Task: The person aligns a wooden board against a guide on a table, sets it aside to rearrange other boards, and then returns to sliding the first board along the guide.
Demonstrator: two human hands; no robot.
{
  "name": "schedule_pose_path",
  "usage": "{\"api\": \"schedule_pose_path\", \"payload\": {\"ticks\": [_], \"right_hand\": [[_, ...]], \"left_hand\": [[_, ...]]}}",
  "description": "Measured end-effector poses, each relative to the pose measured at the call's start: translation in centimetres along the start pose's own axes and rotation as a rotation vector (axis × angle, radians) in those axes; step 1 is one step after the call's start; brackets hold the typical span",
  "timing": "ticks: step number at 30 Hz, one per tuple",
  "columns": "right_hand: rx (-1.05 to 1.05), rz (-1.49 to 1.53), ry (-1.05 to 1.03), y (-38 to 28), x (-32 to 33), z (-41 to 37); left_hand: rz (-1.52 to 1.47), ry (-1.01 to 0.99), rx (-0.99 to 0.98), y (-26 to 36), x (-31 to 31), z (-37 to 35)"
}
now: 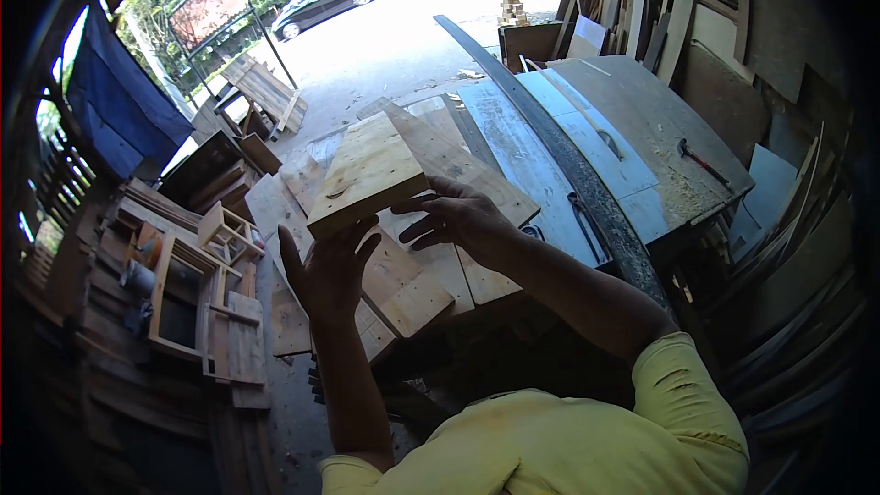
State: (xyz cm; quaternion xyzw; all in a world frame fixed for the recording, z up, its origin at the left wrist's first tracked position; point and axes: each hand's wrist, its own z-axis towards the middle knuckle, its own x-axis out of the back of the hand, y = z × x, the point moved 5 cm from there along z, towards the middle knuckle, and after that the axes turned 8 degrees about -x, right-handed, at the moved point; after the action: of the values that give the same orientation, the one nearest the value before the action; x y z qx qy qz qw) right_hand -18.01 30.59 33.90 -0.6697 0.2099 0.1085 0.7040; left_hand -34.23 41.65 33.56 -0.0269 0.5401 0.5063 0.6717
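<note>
A thick, light wooden block (pixel 368 165) is raised over the work surface, tilted, with its near end toward me. My left hand (pixel 332 270) is under its near left end, fingers spread and the thumb apart, the fingertips reaching the underside. At the block's near right corner is my right hand (pixel 463 220), its fingers apart and the upper ones close to the edge. Whether those fingers press on the wood is hard to tell. Beneath lie several flat boards (pixel 412 298).
A long dark beam (pixel 559 142) crosses the blue-white boards on the right. A red-handled hammer (pixel 704 163) lies on a plywood sheet (pixel 660 119). Pliers-like tool (pixel 583 220) rests beside the beam. Wooden frames (pixel 179 298) stand at left; planks lean at right.
</note>
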Motion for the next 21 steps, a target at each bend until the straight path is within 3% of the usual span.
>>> {"api": "schedule_pose_path", "payload": {"ticks": [7, 9, 11, 13, 16, 18, 19, 21], "right_hand": [[-0.013, -0.006, 0.025, 0.1, 0.5, 0.2], [-0.106, 0.102, 0.191, 0.6, 2.3, 0.5], [-0.148, 0.095, 0.215, 1.4, 3.5, 0.8], [-0.265, -0.116, 0.343, 3.4, 6.4, 1.5], [-0.403, -0.221, 0.281, 8.0, 11.7, 1.9], [-0.521, -0.278, 0.338, 10.3, 14.6, 0.4], [-0.611, -0.333, 0.393, 11.0, 15.7, -0.7], [-0.566, -0.424, 0.340, 14.4, 19.8, -1.8]], "left_hand": [[0.034, 0.005, -0.008, 0.0, 0.1, -0.2], [0.053, 0.113, 0.063, -0.4, 1.2, -0.4], [0.271, 0.407, 0.104, -1.8, 3.3, -1.3], [0.503, 0.447, 0.168, -4.5, 4.2, -2.9], [0.510, 0.406, 0.347, -10.5, 8.7, -6.1], [0.690, 0.432, 0.500, -12.4, 6.9, -8.1], [0.681, 0.443, 0.483, -13.6, 6.7, -8.7], [0.876, 0.211, 0.518, -16.0, 6.0, -9.4]]}}
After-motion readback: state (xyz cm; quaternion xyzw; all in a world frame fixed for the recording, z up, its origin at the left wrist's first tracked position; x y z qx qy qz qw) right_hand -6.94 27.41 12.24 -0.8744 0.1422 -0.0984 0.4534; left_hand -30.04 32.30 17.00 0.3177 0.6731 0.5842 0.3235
